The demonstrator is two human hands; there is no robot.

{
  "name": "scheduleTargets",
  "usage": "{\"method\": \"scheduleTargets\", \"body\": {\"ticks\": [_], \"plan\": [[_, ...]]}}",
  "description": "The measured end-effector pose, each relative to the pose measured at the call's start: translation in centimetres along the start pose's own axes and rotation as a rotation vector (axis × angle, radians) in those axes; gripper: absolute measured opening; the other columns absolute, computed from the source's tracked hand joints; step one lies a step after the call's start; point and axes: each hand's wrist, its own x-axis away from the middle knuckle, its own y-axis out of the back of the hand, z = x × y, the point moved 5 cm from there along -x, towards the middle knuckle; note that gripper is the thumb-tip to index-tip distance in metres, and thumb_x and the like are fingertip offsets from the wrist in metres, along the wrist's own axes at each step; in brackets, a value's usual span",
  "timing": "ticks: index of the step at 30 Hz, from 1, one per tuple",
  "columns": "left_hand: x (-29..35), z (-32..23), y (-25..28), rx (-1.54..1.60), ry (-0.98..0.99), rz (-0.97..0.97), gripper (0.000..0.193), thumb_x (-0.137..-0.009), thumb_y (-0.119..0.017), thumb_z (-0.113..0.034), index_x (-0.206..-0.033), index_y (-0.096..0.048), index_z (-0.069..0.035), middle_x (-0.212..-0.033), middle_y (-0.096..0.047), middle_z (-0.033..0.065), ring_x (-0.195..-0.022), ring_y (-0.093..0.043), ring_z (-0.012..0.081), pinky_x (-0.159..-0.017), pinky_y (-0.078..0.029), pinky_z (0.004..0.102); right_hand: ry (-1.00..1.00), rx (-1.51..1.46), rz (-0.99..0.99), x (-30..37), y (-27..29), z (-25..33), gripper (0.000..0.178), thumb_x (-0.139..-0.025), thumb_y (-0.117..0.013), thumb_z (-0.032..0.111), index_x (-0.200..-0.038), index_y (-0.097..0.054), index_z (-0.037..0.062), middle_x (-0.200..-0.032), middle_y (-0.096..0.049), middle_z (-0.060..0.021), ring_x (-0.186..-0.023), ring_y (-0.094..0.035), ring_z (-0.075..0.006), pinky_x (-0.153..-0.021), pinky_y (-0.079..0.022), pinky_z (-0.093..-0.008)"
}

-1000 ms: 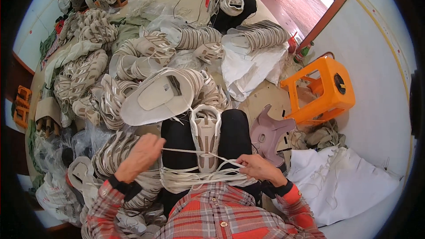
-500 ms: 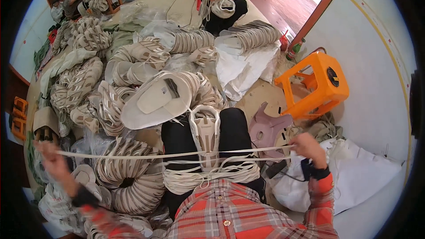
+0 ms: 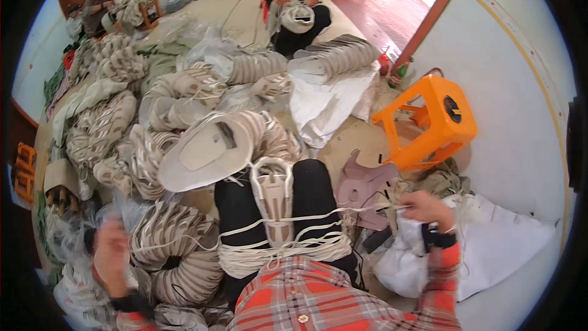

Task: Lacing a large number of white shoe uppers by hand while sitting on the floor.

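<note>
A beige-and-white shoe upper (image 3: 273, 199) lies between my black-trousered thighs, toe end toward me. Across my lap rests a thick bundle of off-white shoelaces (image 3: 282, 258). My right hand (image 3: 427, 208), out at the right, is closed on a white shoelace (image 3: 324, 214) that sags leftward over the shoe upper and my thighs. My left hand (image 3: 113, 256) is at the lower left, smeared by motion, near a curved stack of uppers (image 3: 174, 227). A lace strand runs close to it, but whether its fingers hold that strand cannot be made out.
A large stack of uppers (image 3: 205, 150) lies just beyond my knees, with more heaps behind. An orange stool (image 3: 432, 124), a mauve plastic piece (image 3: 364, 191) and a white sack (image 3: 471, 248) are at the right. A person (image 3: 294, 0) works opposite; others sit far left.
My left hand has moved inward and down from the far left. The shoelace, stretched taut before, now hangs slack. My right hand stays out at the right, and the view has shifted slightly.
</note>
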Motion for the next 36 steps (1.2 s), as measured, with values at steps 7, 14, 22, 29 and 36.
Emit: {"method": "scheduleTargets", "body": {"ticks": [7,14,22,29,36], "plan": [[12.7,1.0,-37.8,0.053,0.141,0.866,0.021,-0.095,-0.043,-0.013,-0.101,-0.057,0.001,-0.085,-0.063,0.0079,-0.075,-0.059,0.0105,-0.065,-0.048,0.0232,0.486,-0.271,-0.170,-3.4,-5.4,18.9,0.013,-0.085,-0.051,0.014,-0.094,-0.053,0.0032,-0.072,-0.060,-0.0152,-0.057,-0.056,-0.0303,-0.059,-0.048,-0.0379],[9.8,5.6,-32.3,-0.347,-0.060,0.537,0.016,-0.090,-0.051,-0.016,-0.088,-0.054,-0.001,-0.058,-0.044,-0.0030,-0.052,-0.036,0.0045,-0.046,-0.032,0.0230,0.368,-1.264,0.170,-2.6,-3.9,12.5,0.021,-0.079,-0.058,0.004,-0.100,-0.056,-0.0009,-0.076,-0.064,-0.0147,-0.067,-0.064,-0.0222,-0.055,-0.052,-0.0327],[11.8,7.6,-29.8,-0.326,0.162,0.521,0.014,-0.088,-0.055,-0.014,-0.086,-0.058,-0.001,-0.060,-0.052,0.0004,-0.055,-0.049,0.0060,-0.051,-0.041,0.0235,0.256,-1.503,-0.008,-5.6,-5.3,14.8,0.028,-0.082,-0.063,0.010,-0.106,-0.058,-0.0038,-0.099,-0.063,-0.0183,-0.081,-0.065,-0.0230,-0.066,-0.053,-0.0289],[12.6,6.6,-33.0,-0.264,0.068,0.589,0.009,-0.084,-0.058,-0.005,-0.088,-0.062,0.002,-0.072,-0.059,0.0036,-0.064,-0.052,0.0069,-0.057,-0.041,0.0216,0.411,-0.777,-0.412,-9.0,-11.4,15.4,0.015,-0.084,-0.062,0.012,-0.093,-0.067,0.0015,-0.073,-0.059,-0.0022,-0.057,-0.054,-0.0074,-0.051,-0.043,-0.0207],[13.7,8.1,-34.0,-0.133,0.140,0.718,0.015,-0.092,-0.049,-0.015,-0.096,-0.052,-0.001,-0.065,-0.050,0.0001,-0.053,-0.042,0.0039,-0.047,-0.032,0.0184,0.197,-1.195,-0.274,-8.0,-12.6,15.4,0.019,-0.082,-0.064,0.013,-0.095,-0.065,-0.0008,-0.076,-0.058,-0.0029,-0.060,-0.053,-0.0076,-0.053,-0.043,-0.0216]]}}
